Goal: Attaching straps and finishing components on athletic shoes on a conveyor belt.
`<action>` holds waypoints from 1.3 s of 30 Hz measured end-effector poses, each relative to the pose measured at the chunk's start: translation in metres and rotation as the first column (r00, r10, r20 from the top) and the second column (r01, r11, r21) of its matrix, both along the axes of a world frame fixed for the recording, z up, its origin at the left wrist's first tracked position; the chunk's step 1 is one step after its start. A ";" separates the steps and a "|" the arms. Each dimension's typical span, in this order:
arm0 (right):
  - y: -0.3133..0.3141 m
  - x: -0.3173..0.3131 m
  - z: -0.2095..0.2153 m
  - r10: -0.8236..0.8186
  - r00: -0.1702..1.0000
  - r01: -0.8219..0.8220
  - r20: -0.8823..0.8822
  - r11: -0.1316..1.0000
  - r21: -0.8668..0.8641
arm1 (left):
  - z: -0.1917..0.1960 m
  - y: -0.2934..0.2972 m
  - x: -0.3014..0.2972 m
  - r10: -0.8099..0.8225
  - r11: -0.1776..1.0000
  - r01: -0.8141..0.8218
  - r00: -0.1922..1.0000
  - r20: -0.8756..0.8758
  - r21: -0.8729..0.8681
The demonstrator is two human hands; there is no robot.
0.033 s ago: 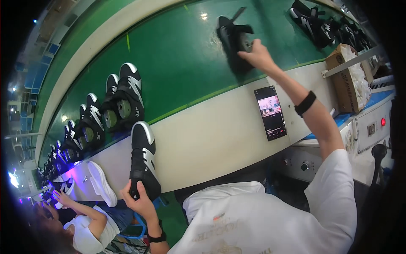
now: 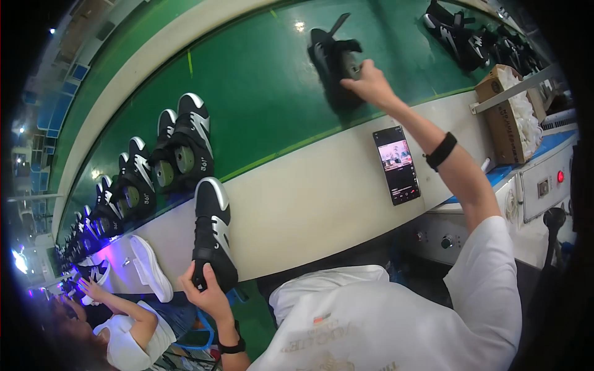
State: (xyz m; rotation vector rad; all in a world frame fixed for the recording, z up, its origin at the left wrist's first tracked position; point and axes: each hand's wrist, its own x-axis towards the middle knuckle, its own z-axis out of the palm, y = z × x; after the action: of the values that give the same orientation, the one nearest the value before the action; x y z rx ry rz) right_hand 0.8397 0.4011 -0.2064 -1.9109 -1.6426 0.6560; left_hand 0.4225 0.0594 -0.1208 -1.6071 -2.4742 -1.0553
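Observation:
My left hand (image 2: 207,290) grips the heel end of a black shoe (image 2: 211,229) with a silver toe cap, its toe pointing away from me over the pale bench. Farther off to the right, my right hand (image 2: 369,83) has its fingers closed at the opening of a second black shoe (image 2: 325,62). That shoe is over the green conveyor belt, its strap sticking up and a greenish insert showing in the opening. Slight blur hides its lower part, so I cannot tell whether it touches the belt.
Pairs of black shoes (image 2: 189,123) line the green belt (image 2: 260,80) on the left. A phone (image 2: 396,166) lies on the bench (image 2: 309,204). White soles (image 2: 151,269) sit near a co-worker (image 2: 139,328). At right are a cardboard box (image 2: 500,120), more shoes (image 2: 455,37) and a machine (image 2: 544,179).
My right hand and its shoe have shifted slightly left over the belt. The left hand's shoe and the shoes on the left belt have moved a little to the right.

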 end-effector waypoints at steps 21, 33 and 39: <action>-0.318 -0.134 0.110 0.380 0.848 -0.442 -0.370 0.892 -0.097 | 0.000 0.056 0.131 -0.353 0.817 0.556 0.691 0.630 -0.152; -0.251 -0.128 0.079 0.855 0.497 -0.689 -0.147 0.492 0.532 | -0.002 0.022 0.115 -0.407 0.697 0.688 0.612 0.678 -0.202; -0.263 -0.159 0.079 0.705 0.572 -0.474 -0.420 0.702 0.532 | -0.008 0.013 0.117 -0.242 0.736 0.607 0.650 0.720 -0.300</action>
State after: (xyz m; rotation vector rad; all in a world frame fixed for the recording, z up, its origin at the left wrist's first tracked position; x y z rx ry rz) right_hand 0.6802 0.1381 -0.1273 -0.6911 -1.7870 1.0088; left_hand 0.5399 0.0724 -0.1291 -2.4919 -3.0941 -1.2115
